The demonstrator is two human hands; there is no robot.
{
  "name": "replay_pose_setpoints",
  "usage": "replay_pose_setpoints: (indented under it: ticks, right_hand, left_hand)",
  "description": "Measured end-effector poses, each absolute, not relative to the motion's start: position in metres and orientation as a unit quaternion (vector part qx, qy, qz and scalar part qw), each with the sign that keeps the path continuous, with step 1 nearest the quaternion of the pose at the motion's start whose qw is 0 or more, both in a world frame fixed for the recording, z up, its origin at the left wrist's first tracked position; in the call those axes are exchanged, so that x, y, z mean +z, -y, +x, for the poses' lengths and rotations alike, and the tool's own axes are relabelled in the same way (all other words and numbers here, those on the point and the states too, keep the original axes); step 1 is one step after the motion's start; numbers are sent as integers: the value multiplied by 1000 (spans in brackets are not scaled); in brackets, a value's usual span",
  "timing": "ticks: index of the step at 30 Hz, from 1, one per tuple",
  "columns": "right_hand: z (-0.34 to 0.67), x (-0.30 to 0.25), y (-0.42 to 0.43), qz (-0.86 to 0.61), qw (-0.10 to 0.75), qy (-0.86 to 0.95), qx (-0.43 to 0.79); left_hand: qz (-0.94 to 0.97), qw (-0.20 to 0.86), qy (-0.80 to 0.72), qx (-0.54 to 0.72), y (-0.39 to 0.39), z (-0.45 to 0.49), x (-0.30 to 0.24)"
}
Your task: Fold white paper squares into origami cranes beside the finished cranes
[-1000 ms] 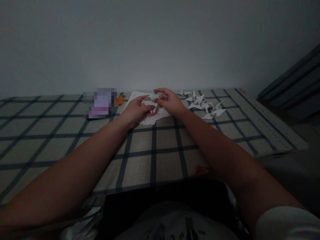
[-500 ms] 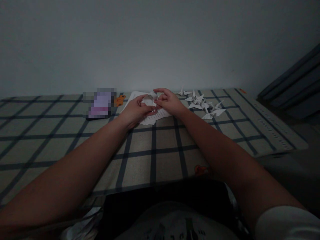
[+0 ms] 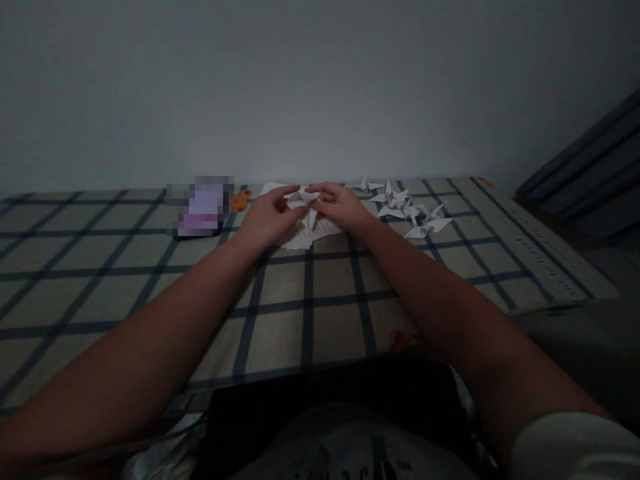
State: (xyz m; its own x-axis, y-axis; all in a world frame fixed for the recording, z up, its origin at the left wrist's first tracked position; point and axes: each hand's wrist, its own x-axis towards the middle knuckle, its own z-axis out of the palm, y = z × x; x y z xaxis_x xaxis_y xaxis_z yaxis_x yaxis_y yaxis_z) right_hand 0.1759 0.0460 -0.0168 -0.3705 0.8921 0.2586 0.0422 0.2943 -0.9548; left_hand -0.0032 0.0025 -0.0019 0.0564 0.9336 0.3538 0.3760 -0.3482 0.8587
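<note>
Between my two hands is a partly folded white paper crane point(image 3: 303, 197), its wings or flaps spread toward both sides. My left hand point(image 3: 267, 217) pinches its left side, thumb and fingers closed on the paper. On the other side my right hand point(image 3: 340, 205) grips the right part with its fingertips. A point of the folded paper hangs down between the thumbs. Beneath the hands lie printed paper sheets point(image 3: 300, 240) with a torn front edge. Several finished paper cranes point(image 3: 393, 198) sit in a cluster to the right of my right hand.
A phone point(image 3: 203, 207) with a blurred, pinkish screen lies left of my hands. A blue-and-beige checked cloth point(image 3: 280, 300) covers the table, which meets a grey wall point(image 3: 320, 93) at the back. Dark folded fabric point(image 3: 595, 167) hangs at the right.
Both hands have shifted their fingers on the paper, and the right index finger has lowered. The folded paper now shows spread out between the fingertips. The other cranes and the phone stay in place.
</note>
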Motion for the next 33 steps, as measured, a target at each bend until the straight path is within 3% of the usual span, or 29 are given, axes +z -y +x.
replay_pose_setpoints:
  ticks: [7, 21, 33]
  right_hand:
    - [176, -23, -51, -326, 430, 699, 470]
    - [181, -17, -52, -315, 490, 708, 399]
    - [180, -15, -49, -320, 485, 717, 386]
  left_hand:
    - [690, 210, -461, 517, -6, -6, 1]
    - [653, 238, -520, 496, 5, -2, 9]
    - [634, 264, -506, 522, 0, -3, 5]
